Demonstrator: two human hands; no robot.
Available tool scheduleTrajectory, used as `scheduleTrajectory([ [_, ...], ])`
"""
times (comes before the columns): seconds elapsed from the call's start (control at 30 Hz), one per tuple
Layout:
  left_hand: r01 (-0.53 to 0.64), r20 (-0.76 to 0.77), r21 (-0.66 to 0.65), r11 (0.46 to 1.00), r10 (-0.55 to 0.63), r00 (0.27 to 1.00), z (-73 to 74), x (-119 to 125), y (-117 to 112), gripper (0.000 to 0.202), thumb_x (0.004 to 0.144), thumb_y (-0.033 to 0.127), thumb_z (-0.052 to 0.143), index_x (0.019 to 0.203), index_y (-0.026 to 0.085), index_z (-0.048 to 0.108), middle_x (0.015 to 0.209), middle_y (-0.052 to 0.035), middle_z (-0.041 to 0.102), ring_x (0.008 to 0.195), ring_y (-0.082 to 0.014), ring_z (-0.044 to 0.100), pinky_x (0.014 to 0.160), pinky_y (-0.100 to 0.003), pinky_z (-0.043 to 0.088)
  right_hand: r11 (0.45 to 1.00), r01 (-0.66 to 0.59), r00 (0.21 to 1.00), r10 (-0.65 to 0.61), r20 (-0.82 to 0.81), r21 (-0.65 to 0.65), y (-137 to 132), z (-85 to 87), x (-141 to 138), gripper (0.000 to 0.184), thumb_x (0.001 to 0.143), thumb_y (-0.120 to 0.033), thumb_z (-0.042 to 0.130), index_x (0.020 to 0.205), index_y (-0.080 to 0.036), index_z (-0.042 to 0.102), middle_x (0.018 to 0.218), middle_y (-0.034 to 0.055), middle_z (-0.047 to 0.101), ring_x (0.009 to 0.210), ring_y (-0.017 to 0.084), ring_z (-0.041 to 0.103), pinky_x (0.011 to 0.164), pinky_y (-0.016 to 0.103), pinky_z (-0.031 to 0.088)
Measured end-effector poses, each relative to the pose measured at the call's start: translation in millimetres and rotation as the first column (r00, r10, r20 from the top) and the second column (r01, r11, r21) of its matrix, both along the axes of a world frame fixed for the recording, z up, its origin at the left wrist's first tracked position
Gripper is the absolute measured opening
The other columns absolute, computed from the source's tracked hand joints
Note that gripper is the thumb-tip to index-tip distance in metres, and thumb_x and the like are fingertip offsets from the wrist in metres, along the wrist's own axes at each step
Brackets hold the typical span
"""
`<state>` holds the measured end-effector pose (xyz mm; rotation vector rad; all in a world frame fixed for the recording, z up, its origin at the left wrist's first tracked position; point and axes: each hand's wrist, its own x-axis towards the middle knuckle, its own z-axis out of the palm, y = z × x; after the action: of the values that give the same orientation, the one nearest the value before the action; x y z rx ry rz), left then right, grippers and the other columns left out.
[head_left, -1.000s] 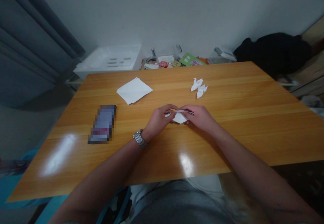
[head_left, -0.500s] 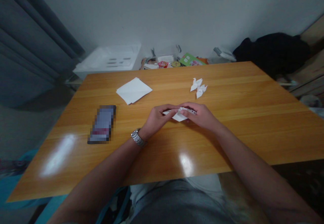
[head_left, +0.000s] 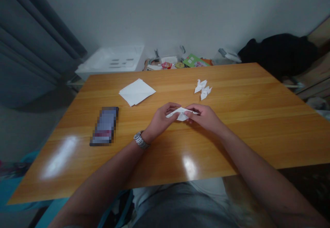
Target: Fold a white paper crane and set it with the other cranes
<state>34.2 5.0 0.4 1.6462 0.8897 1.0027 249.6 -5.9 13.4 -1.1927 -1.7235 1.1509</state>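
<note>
A small piece of folded white paper (head_left: pixel 182 114) is held between my two hands, over the middle of the table. My left hand (head_left: pixel 163 118), with a metal-banded watch at the wrist, pinches its left end between thumb and fingers. The right end is gripped by my right hand (head_left: pixel 203 115), the thumb on top and the fingers partly hidden behind and beneath. Beyond my right hand lie two folded white paper cranes (head_left: pixel 203 89), touching each other.
On the wooden table (head_left: pixel 244 125), a stack of white paper sheets (head_left: pixel 137 92) lies far left of my hands. A phone (head_left: pixel 104 126) with a blurred screen sits nearer on the left. Past the back edge are a white plastic tray (head_left: pixel 113 61) and a green booklet (head_left: pixel 194 60).
The fingers have shifted on the folded paper, and its upper middle now shows as a peak between my hands. The left fingers have drawn back slightly from the right ones.
</note>
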Motion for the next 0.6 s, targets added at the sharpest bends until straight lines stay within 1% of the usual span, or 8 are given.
scheduleTrajectory([
  [0.07,0.003,-0.011,-0.031,1.000,-0.003,1.000,-0.3,0.5,0.0,0.031,0.092,0.035,0.067,0.115,0.014,0.064,0.113,-0.0114,0.073,0.103,-0.0202,0.071,0.093,-0.033,0.056,0.999,-0.004,0.999,0.003,0.053,0.031,-0.4,0.5,-0.5,0.029,0.090,-0.045,0.064,0.097,-0.018,0.072,0.079,0.0028,0.073,0.065,0.017,0.065,0.063,0.028,0.051],
  [0.17,0.006,0.001,-0.084,0.996,-0.005,1.000,0.3,1.6,-0.4,0.034,0.091,0.044,0.067,0.106,0.014,0.067,0.101,-0.0100,0.075,0.092,-0.0193,0.072,0.083,-0.030,0.057,0.996,-0.002,0.991,-0.010,0.132,0.092,-1.5,1.7,-1.1,0.026,0.091,-0.042,0.063,0.095,-0.019,0.073,0.077,0.0018,0.072,0.068,0.017,0.064,0.065,0.027,0.048],
  [0.23,-0.006,0.004,-0.084,0.996,0.006,1.000,0.9,2.2,-0.5,0.034,0.090,0.046,0.068,0.101,0.014,0.069,0.096,-0.0085,0.075,0.088,-0.0181,0.071,0.079,-0.028,0.057,0.994,-0.010,0.988,-0.008,0.156,0.112,-2.4,2.7,-1.4,0.025,0.092,-0.041,0.063,0.094,-0.019,0.073,0.076,0.0013,0.072,0.068,0.017,0.064,0.065,0.027,0.047],
  [0.33,-0.032,-0.022,-0.059,0.998,0.031,0.999,2.1,2.2,-0.4,0.032,0.090,0.047,0.068,0.096,0.015,0.070,0.093,-0.0069,0.075,0.084,-0.0169,0.069,0.075,-0.027,0.055,0.995,-0.024,0.989,0.009,0.147,0.099,-3.2,3.2,-1.6,0.025,0.092,-0.041,0.063,0.095,-0.019,0.074,0.075,0.0010,0.072,0.067,0.016,0.064,0.065,0.027,0.047],
  [0.5,-0.044,-0.011,-0.071,0.997,0.044,0.999,4.2,2.4,-1.0,0.033,0.089,0.047,0.068,0.095,0.014,0.070,0.091,-0.0069,0.074,0.081,-0.0165,0.068,0.072,-0.026,0.054,0.998,-0.014,0.996,0.008,0.090,0.060,-2.9,2.7,-2.2,0.028,0.091,-0.044,0.064,0.094,-0.018,0.073,0.074,0.0017,0.071,0.066,0.017,0.064,0.064,0.027,0.048],
  [0.6,-0.052,0.000,-0.075,0.996,0.052,0.999,4.3,3.1,-1.9,0.033,0.089,0.046,0.069,0.096,0.015,0.070,0.091,-0.0068,0.074,0.082,-0.0165,0.069,0.073,-0.026,0.055,0.996,0.006,0.994,-0.016,0.107,0.092,-2.8,3.2,-2.7,0.028,0.091,-0.044,0.064,0.094,-0.018,0.074,0.077,0.0023,0.073,0.069,0.018,0.065,0.065,0.027,0.048],
])
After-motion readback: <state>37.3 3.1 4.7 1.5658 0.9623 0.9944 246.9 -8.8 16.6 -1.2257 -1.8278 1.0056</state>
